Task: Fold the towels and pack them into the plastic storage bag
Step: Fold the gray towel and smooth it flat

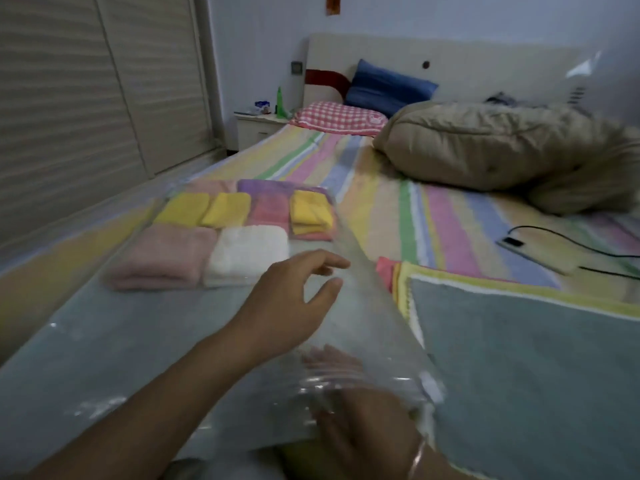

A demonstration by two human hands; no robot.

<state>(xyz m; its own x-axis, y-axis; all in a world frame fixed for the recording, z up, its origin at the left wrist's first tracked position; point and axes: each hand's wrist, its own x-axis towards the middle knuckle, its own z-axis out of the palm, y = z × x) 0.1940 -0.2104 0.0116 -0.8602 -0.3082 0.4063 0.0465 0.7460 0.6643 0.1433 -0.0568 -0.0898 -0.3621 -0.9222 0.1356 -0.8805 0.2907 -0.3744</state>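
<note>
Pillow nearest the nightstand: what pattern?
The pillow is red-and-white checked; head view.

Inside the plastic storage bag (pixel 104 341), the near half of the floor lies bare, and the left hand (pixel 294 303) reaches over it with fingers spread. The far end is blocked by folded towels (pixel 228 209) packed in rows, with a pink towel (pixel 162 258) and a white towel (pixel 247 252) side by side in front. A small gap shows right of the white towel, before a yellow stack (pixel 310 213). The bag's upper sheet, gripped by the right hand (pixel 367 427), slants up along the right side as a see-through wall. Beyond it a grey towel (pixel 519 375) covers the near right of the bed (pixel 381 209); a bare striped lane runs between bag and duvet (pixel 502 147), with a phone (pixel 519 244) and cable (pixel 571 241) at right
</note>
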